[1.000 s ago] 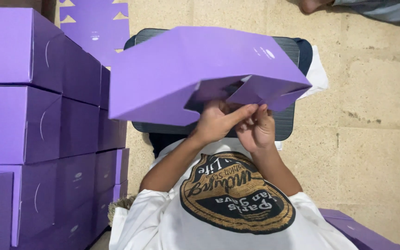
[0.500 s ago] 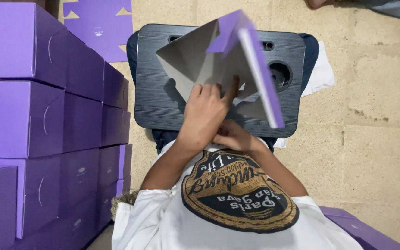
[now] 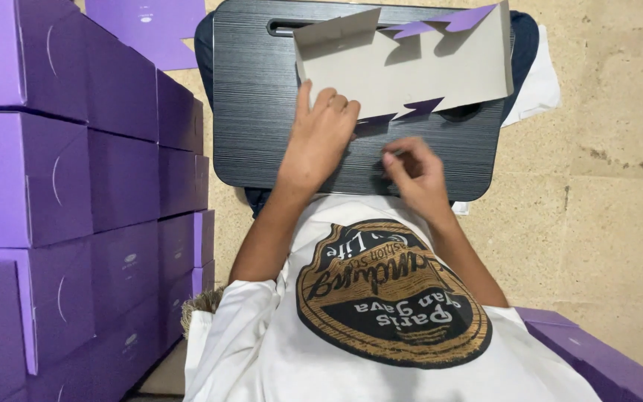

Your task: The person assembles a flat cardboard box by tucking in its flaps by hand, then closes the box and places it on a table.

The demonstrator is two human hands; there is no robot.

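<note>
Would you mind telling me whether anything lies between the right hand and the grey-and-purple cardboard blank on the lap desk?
Nothing visible does. The right hand hovers just short of the cardboard blank, with only bare lap desk between them. The left hand already touches the blank's lower edge.

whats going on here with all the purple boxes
A person in a white printed t-shirt sits on the floor with a dark lap desk over their legs. On it lies a part-folded cardboard box blank, grey inside, purple outside. The left hand presses on the blank's near edge; the right hand hovers beside it with fingers pinched, holding nothing clearly visible. Finished purple boxes are stacked on the person's left.
</note>
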